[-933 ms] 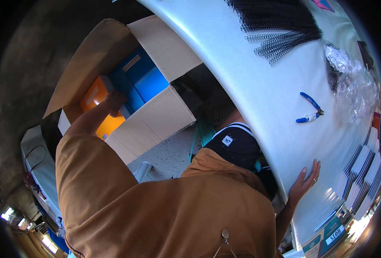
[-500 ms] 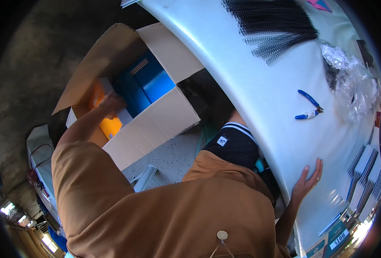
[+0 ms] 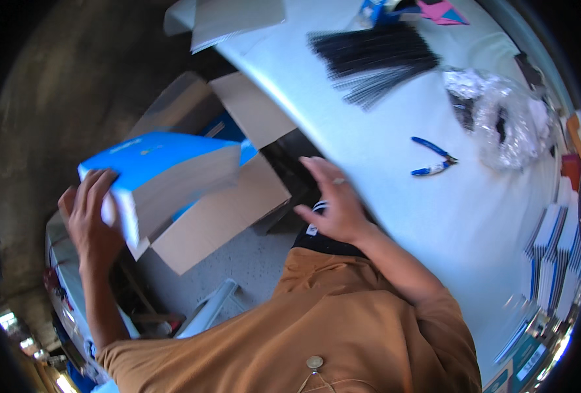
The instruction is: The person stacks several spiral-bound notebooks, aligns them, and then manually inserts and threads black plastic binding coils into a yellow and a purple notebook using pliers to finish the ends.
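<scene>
My left hand [image 3: 94,216] grips one end of a thick blue-topped stack of paper [image 3: 166,154], its pale page edges facing me. The stack is held tilted over an open cardboard box [image 3: 225,219], and motion blurs it. More blue shows inside the box behind and below it; the stack hides most of the inside. My right hand [image 3: 339,206] hovers by the table's near edge with fingers apart and nothing in them, a ring on one finger.
The white-covered table [image 3: 356,137] runs along the right. On it lie black spiral binding coils [image 3: 375,59], blue-handled cutting pliers [image 3: 431,147], crumpled clear plastic [image 3: 510,124] and stacked booklets [image 3: 546,255]. A pale stool-like piece [image 3: 208,308] stands below the box.
My left hand has come up out of the box with the blue-topped stack. My right hand has left the tabletop and moved left towards the box. The view has shifted.
</scene>
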Demonstrator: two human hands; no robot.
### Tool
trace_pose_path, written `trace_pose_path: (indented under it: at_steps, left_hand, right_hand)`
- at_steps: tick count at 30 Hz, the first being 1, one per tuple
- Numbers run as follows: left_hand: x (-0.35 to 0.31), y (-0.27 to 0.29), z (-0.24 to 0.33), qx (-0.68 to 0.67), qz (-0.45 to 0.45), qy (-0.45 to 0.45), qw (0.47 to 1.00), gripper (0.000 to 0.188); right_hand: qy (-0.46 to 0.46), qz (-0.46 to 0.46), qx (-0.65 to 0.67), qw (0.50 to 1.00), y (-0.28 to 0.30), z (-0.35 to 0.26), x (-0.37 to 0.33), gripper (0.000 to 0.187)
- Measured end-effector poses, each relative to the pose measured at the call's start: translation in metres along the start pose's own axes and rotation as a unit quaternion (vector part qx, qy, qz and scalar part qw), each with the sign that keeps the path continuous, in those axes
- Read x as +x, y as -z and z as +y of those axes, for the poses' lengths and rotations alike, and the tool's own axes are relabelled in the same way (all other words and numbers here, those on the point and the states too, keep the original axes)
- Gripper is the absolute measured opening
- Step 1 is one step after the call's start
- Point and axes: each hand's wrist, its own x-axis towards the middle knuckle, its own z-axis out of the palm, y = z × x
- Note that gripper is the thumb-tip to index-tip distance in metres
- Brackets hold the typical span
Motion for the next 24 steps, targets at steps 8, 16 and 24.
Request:
trace_pose_path:
  at_steps: [8, 16, 24]
  left_hand:
    - [0.033, 0.051, 0.025, -0.356, 0.07, -0.023, 0.931, 0.042]
    - [0.184, 0.043, 0.246, -0.77, -0.299, -0.049, 0.562, 0.051]
    - [0.211, 0.0, 0.322, -0.688, -0.24, -0.192, 0.657, 0.064]
  right_hand:
    - [0.189, 0.089, 0.193, 0.959, 0.019, -0.002, -0.005, 0.101]
    - [-0.176, 0.305, 0.492, 0.797, 0.121, -0.069, -0.155, 0.074]
    - [-0.205, 0.508, 0.535, 0.643, 0.144, -0.061, -0.206, 0.046]
